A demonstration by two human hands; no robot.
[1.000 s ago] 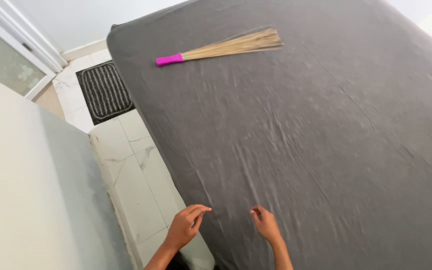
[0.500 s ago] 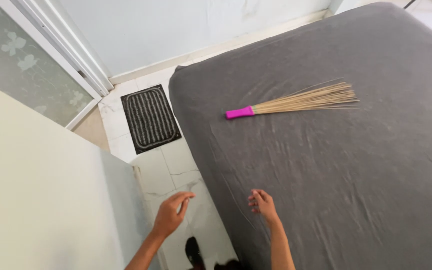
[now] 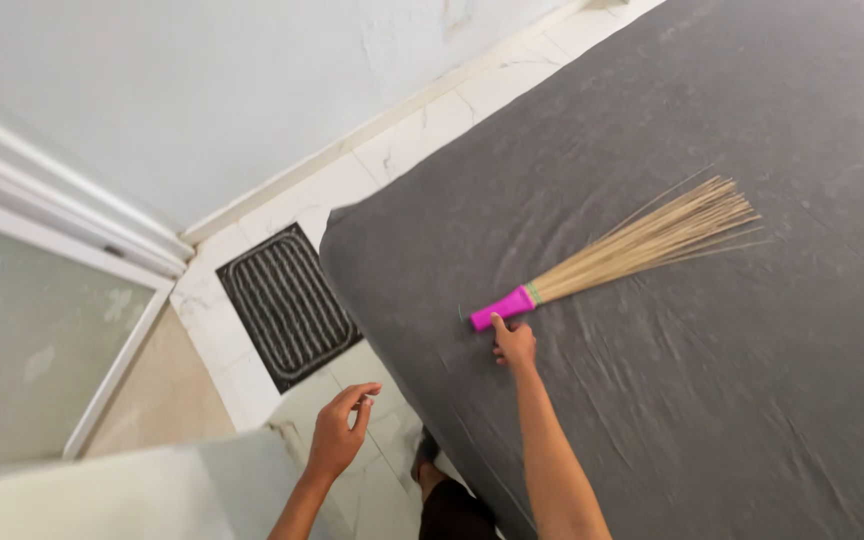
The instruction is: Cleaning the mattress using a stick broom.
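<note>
1. Right hand (image 3: 515, 344), fingers loosely curled, touches the pink handle end of the broom (image 3: 620, 255) lying on the grey bed (image 3: 732, 400)
2. Left hand (image 3: 340, 432) hangs empty, fingers loosely open, above the floor tiles (image 3: 252, 385) beside the striped mat (image 3: 287, 303)
</note>
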